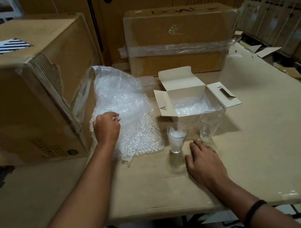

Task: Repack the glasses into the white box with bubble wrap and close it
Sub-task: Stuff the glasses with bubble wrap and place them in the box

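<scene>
The stuffed glass (177,137) and the empty glass (208,126) are both standing upright on the table (263,157), side by side, just in front of the box (185,118). Their long axes are running straight up, mouths open to the top. The stuffed glass is holding a wad of clear filling; the empty glass is showing nothing inside. The box is sitting open just behind them with all its flaps folded out, and a liner (190,105) of bubble sheet is covering its floor.

The right hand (204,161) is lying palm down on the table with its fingers straight and gripping nothing. Its fingertips are reaching towards the gap between the two glass bases, very close to the foot of the empty glass; whether they are touching it I cannot tell. Both glasses are lying ahead of those fingers, the stuffed one slightly left, the empty one slightly right.

The left hand (107,129) is working well apart, off to the left, with its fingers curled and pinching a fold of the wrap (125,101), which is spreading loose between the glasses and a big carton (22,100).

So the right hand is plainly the nearer one to either glass, while the left is already holding the padding that, in my judgement, the empty glass is needing next.
</scene>
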`<move>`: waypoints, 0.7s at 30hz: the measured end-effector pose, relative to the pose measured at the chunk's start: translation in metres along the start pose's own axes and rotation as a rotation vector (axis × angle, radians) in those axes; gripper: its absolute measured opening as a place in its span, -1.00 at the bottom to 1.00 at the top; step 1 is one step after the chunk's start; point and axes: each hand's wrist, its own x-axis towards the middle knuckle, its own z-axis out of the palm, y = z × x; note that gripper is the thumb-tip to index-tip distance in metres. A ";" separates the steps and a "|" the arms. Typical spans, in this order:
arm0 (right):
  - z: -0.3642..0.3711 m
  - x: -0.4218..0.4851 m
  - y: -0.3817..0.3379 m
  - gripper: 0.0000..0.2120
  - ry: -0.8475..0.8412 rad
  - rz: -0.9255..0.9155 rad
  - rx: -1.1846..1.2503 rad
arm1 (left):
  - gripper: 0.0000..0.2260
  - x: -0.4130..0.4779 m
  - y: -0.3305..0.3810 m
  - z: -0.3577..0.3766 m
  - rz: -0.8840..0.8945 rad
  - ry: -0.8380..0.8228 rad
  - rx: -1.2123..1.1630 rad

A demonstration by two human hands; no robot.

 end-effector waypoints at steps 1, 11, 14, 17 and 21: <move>0.000 0.000 0.000 -0.39 0.003 0.001 0.002 | -0.88 -0.001 0.000 -0.003 -0.015 -0.009 0.011; 0.001 0.000 0.000 -0.42 0.031 -0.004 0.010 | -0.72 -0.002 0.004 -0.013 -0.169 -0.050 -0.269; 0.002 0.000 0.002 -0.50 0.068 -0.022 0.013 | -0.75 -0.020 0.023 -0.027 -0.052 0.112 -0.413; 0.002 0.000 0.003 -0.52 0.066 -0.015 0.031 | -0.84 -0.060 0.024 -0.030 0.182 0.167 -0.291; 0.005 0.002 0.005 -0.58 0.057 -0.023 0.071 | -0.94 -0.136 0.030 -0.030 0.267 0.046 -0.226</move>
